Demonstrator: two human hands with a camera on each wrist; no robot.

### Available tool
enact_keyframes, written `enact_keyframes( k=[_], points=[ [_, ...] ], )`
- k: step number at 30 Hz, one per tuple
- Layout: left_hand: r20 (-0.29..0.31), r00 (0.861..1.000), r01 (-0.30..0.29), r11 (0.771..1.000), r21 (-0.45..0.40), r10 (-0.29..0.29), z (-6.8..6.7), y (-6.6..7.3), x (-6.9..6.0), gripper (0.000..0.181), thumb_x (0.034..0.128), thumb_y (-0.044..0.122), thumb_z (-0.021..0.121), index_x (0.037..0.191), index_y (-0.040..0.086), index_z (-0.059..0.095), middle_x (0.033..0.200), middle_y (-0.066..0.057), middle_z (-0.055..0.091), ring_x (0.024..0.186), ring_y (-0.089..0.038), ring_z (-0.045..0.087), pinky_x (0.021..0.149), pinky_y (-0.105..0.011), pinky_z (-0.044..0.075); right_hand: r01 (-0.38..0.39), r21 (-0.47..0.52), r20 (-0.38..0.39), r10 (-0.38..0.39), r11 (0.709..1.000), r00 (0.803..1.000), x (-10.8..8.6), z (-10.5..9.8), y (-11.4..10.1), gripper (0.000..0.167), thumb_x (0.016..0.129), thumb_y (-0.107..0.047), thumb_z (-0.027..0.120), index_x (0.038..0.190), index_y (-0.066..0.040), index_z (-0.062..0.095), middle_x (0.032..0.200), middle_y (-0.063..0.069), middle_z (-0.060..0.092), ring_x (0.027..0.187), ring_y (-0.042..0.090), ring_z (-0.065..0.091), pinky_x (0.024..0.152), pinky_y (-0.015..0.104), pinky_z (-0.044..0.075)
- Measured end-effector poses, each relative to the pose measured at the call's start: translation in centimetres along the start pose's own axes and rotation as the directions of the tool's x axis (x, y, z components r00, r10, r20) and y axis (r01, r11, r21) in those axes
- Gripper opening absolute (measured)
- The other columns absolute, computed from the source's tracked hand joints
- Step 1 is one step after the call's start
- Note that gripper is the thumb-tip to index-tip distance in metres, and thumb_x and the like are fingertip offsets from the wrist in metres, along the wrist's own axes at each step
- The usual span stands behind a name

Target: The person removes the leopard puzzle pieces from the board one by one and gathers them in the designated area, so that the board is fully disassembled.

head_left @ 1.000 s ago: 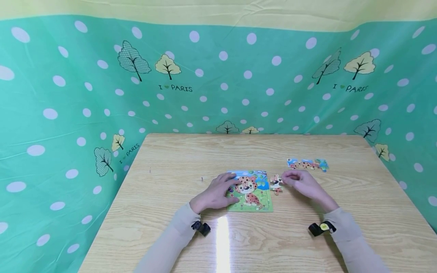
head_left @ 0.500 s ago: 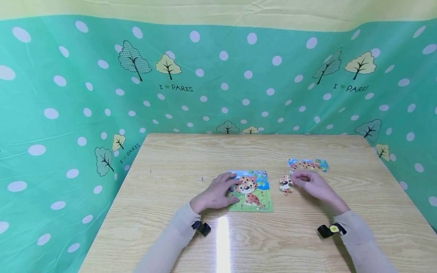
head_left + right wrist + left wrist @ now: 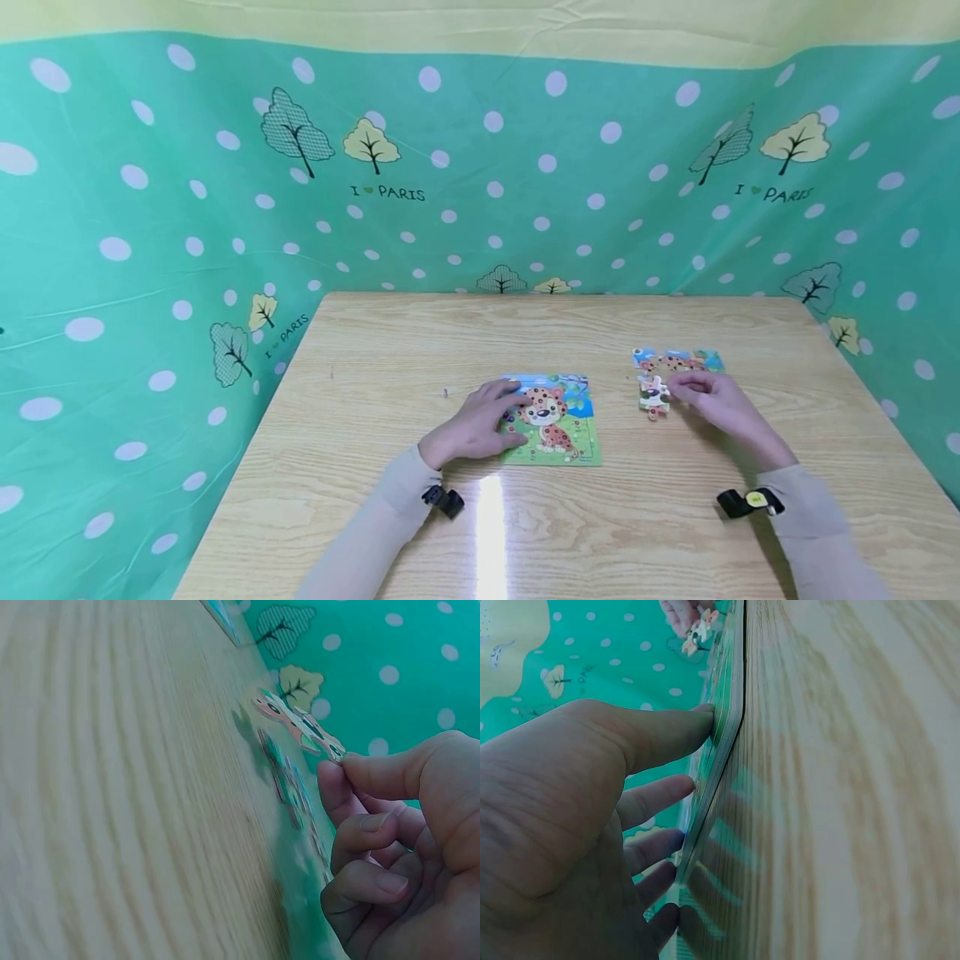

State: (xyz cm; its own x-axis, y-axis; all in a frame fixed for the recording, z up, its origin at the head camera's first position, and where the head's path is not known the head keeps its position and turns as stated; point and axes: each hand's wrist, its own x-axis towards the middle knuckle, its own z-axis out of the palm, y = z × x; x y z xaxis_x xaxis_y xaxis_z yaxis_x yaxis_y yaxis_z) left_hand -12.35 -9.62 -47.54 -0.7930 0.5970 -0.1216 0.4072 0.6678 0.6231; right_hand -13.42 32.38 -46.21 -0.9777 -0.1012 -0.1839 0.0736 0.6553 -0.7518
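A square leopard puzzle board (image 3: 573,450) lies flat on the table. My left hand (image 3: 477,423) rests on its left side with spread fingers. In the left wrist view, the thumb (image 3: 671,735) and fingertips touch the board's surface. Between right thumb and forefinger I pinch a puzzle piece (image 3: 296,724) by one edge, raised off the table. It looks white, orange and green, apparently several joined pieces. My right hand (image 3: 723,406) is to the right of the board, its other fingers curled. Just beyond it lies a joined strip of puzzle pieces (image 3: 675,362), partly covered by the held piece and hand.
The wooden table (image 3: 405,342) ends against a green dotted curtain (image 3: 480,192) at the back. A tiny dark-and-white bit (image 3: 446,392) lies left of the board. Light glares off the tabletop near the front.
My right hand has moved right and slightly away, carrying the pinched puzzle piece from beside the board to the near edge of the strip. The left hand and board have stayed put.
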Motion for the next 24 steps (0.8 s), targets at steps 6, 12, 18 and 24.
enact_keyframes(
  k=[6,12,18,24],
  points=[
    [0.002,1.0,-0.008,1.0,-0.012,0.008,-0.1,0.1,-0.1,0.064,0.1004,0.037,0.071,0.159,0.021,0.051,0.176,-0.009,0.028,0.165,-0.033,0.018,0.133,-0.062,0.016,-0.044,0.024,-0.01,0.044,0.999,0.999,0.0,-1.1,0.9,0.051,0.112,-0.035,0.056,0.14,0.008,0.059,0.122,0.018,0.069,0.079,0.011,0.055,0.062,0.027,0.049],
    [0.005,1.0,-0.009,1.0,0.0,0.009,0.0,0.0,0.0,0.064,0.101,0.037,0.071,0.159,0.021,0.05,0.176,-0.009,0.028,0.165,-0.032,0.018,0.133,-0.061,0.017,-0.092,0.025,-0.013,0.093,0.995,0.996,0.2,-2.0,1.8,0.059,0.113,-0.039,0.052,0.148,0.009,0.052,0.129,0.02,0.065,0.08,0.009,0.054,0.063,0.025,0.05],
    [0.004,1.0,-0.018,1.0,-0.008,0.018,-0.1,0.0,-0.1,0.062,0.1015,0.036,0.07,0.158,0.019,0.051,0.175,-0.01,0.03,0.164,-0.035,0.019,0.132,-0.063,0.018,-0.113,0.02,-0.014,0.113,0.993,0.993,0.4,-2.7,2.6,0.06,0.112,-0.038,0.054,0.147,0.011,0.052,0.119,0.012,0.067,0.077,0.008,0.054,0.063,0.025,0.051],
    [0.004,1.0,-0.021,1.0,-0.01,0.021,-0.1,-0.1,-0.1,0.063,0.1014,0.037,0.07,0.158,0.019,0.051,0.175,-0.01,0.029,0.165,-0.035,0.018,0.132,-0.063,0.017,-0.151,-0.009,-0.058,0.15,0.988,0.987,0.9,-2.8,2.8,0.062,0.111,-0.042,0.052,0.148,0.008,0.053,0.139,0.028,0.06,0.093,0.012,0.056,0.069,0.023,0.053]
  ],
)
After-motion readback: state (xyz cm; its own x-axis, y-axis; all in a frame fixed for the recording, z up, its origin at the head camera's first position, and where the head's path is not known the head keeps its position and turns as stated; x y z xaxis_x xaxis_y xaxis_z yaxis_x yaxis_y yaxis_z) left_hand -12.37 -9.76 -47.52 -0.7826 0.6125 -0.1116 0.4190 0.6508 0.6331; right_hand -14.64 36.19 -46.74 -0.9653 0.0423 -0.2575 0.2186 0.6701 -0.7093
